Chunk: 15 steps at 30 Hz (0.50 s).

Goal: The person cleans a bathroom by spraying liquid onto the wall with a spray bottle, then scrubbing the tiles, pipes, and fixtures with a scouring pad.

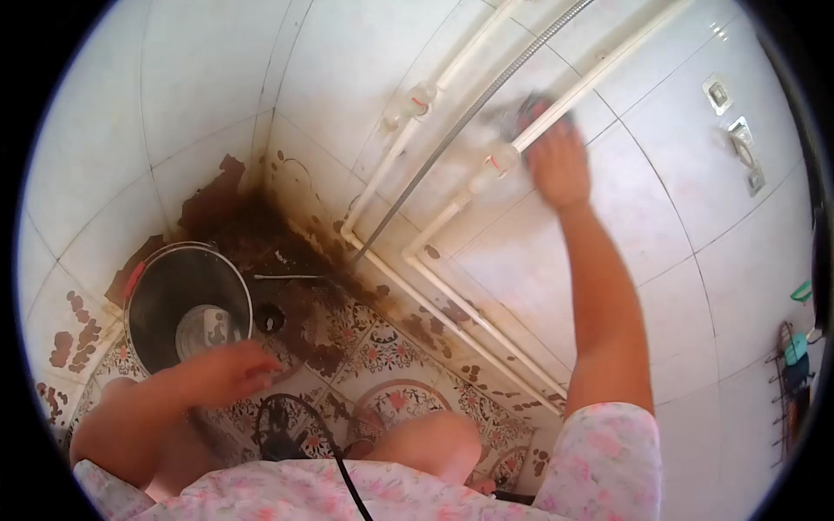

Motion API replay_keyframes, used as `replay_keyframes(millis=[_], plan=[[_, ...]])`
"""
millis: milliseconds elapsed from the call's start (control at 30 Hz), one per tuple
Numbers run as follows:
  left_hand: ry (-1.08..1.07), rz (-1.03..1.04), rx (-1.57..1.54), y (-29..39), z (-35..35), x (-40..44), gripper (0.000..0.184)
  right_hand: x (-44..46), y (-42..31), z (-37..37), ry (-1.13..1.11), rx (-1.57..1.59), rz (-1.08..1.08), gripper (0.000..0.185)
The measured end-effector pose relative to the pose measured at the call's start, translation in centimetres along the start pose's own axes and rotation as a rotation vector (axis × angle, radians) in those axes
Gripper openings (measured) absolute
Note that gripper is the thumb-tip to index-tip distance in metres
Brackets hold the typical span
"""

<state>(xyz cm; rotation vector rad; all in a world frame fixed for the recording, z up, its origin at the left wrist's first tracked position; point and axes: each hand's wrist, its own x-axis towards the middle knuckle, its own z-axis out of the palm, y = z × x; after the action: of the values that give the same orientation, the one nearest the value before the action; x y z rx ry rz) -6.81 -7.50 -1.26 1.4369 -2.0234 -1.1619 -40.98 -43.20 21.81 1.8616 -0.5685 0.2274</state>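
My right hand (560, 165) is raised against the white tiled wall (660, 200), behind a cream pipe (599, 74). Its fingers press a grey wad with some red (532, 108) to the tiles; motion blurs it, so I cannot tell whether it is a cloth or a scouring pad. Whitish smears show on the tiles around it. My left hand (233, 372) hangs low in front of a dark bucket (148, 326), with bent, slightly parted fingers and nothing visible in them. Inside the bucket, a pale round shape (204, 328) shows at the bottom.
Two cream pipes with valves (495, 165) and a metal hose (486, 95) run along the wall. Brown stains cover the corner (261, 226). A thin rod (291, 277) lies near a floor drain (271, 319). A black cable (326, 425) loops before me. A rack (786, 391) hangs at right.
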Motion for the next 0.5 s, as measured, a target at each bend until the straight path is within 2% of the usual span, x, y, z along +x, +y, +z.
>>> replay_keyframes(millis=[33, 100, 200, 300, 367, 400, 433, 467, 500], plan=[[0.002, 0.002, -0.007, -0.1, -0.2, -0.2, 0.026, -2.7, -2.0, 0.9, -0.193, 0.026, 0.029, 0.043], [0.051, 0.082, 0.119, -0.1, -0.1, -1.1, 0.028, -6.2, -5.1, 1.1, -0.162, 0.103, 0.084, 0.039], [0.070, 0.036, 0.101, 1.4, -0.8, -4.2, 0.029, -10.8, -6.3, 0.0, -0.229, 0.165, -0.018, 0.043], [0.080, 0.000, 0.157, 1.0, -1.1, -6.9, 0.031, -13.9, -4.3, 0.1, -0.267, 0.095, -0.012, 0.046], [0.072, -0.014, 0.226, 0.8, -1.3, -8.0, 0.031, -12.8, -2.1, -0.6, -0.287, 0.073, 0.028, 0.047], [0.050, -0.068, 0.197, 1.0, -1.6, -8.4, 0.032, -11.3, -0.5, -0.5, -0.177, -0.008, 0.065, 0.050], [0.031, -0.121, 0.170, 1.0, -1.8, -8.3, 0.033, -8.9, 0.1, -1.4, 0.023, 0.003, 0.131, 0.052], [0.023, -0.119, 0.172, 0.8, -1.9, -8.2, 0.033, -6.3, 1.7, -1.9, 0.019, -0.042, 0.254, 0.053], [0.019, -0.117, 0.178, 0.6, -1.9, -7.9, 0.033, -3.4, 3.9, -2.2, 0.147, -0.136, 0.322, 0.049]])
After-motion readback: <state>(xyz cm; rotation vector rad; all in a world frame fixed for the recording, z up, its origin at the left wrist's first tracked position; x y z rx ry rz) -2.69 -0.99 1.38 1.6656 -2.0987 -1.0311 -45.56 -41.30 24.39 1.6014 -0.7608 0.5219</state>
